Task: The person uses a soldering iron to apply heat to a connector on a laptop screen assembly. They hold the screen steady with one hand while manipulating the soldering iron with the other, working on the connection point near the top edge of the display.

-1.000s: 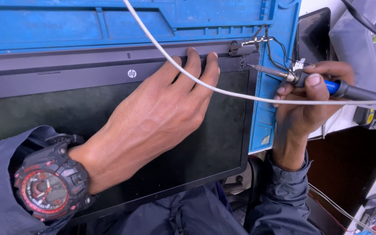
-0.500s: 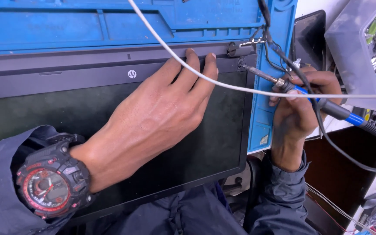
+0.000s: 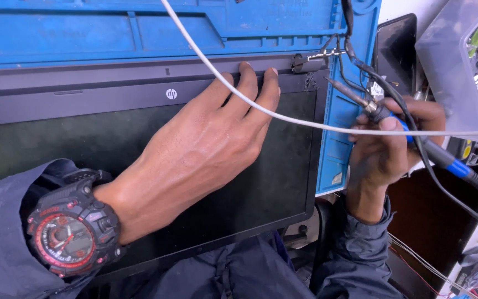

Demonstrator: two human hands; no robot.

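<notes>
A black laptop screen panel (image 3: 73, 138) lies across a blue work mat (image 3: 84, 27). My left hand (image 3: 206, 149) rests flat on the panel, its fingertips at the top bezel near the right hinge (image 3: 308, 61). A black and red wristwatch (image 3: 70, 232) is on that wrist. My right hand (image 3: 385, 144) grips a soldering iron (image 3: 383, 113) with a blue and black handle. Its metal tip points up-left toward the hinge corner, a short way from it. A white cable (image 3: 283, 113) runs diagonally over both hands.
A dark phone (image 3: 396, 50) leans at the right of the mat. A clear plastic box (image 3: 455, 61) with small parts stands at the far right. Black cables (image 3: 416, 133) and thin wires hang near the hinge. Dark trousers show below the panel.
My right hand with the soldering iron has shifted slightly, its tip swinging closer to the hinge corner. The left hand has stayed on the panel.
</notes>
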